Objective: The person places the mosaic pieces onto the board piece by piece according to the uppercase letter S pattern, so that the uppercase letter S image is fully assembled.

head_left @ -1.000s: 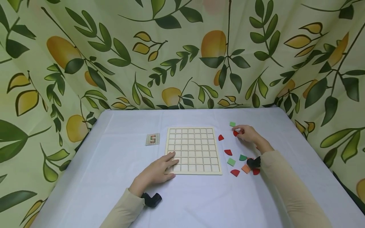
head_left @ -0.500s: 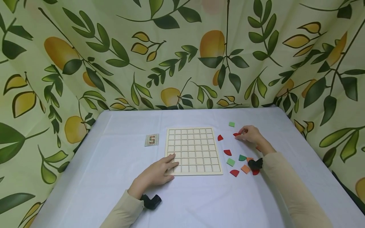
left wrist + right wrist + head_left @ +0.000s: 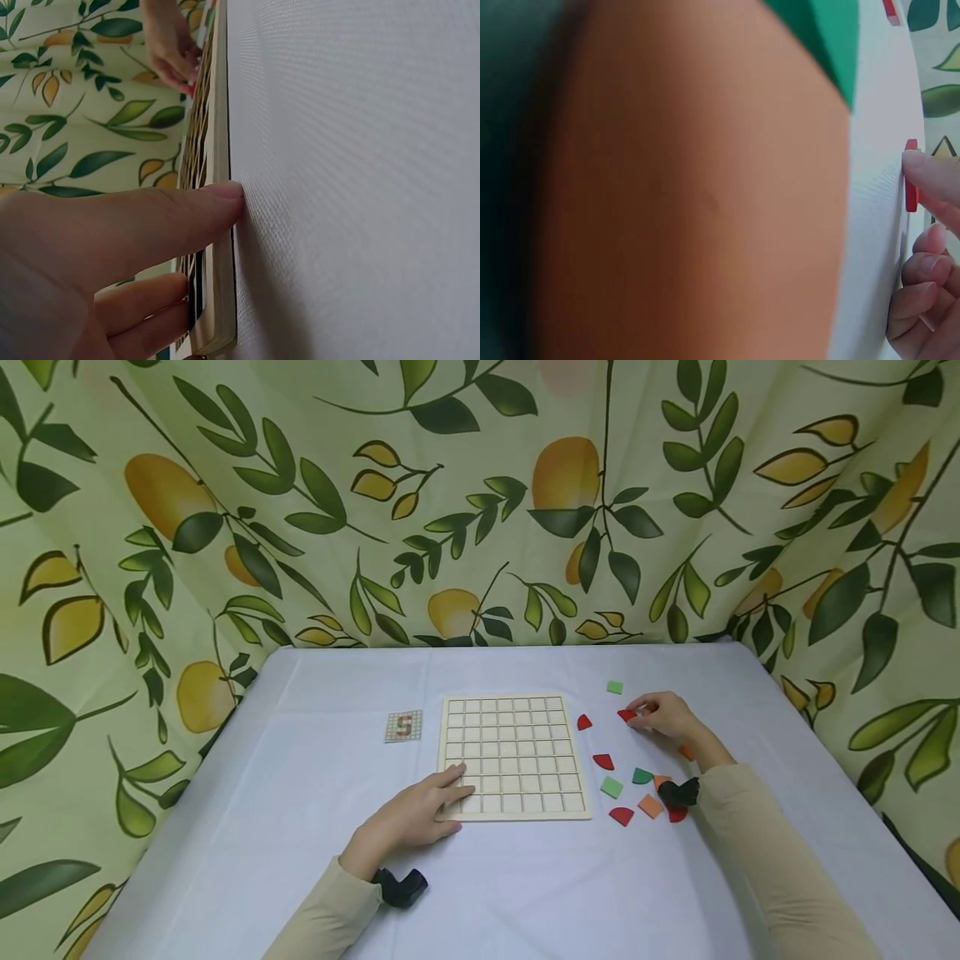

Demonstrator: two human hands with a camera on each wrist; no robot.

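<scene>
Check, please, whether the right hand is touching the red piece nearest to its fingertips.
Touching. The right wrist view shows it: the right hand has its thumb against the red piece, with no gap between them.

A fruit-print curtain (image 3: 480, 460) screens a white-clothed table (image 3: 525, 885) — what kind of room, I can't tell.
</scene>
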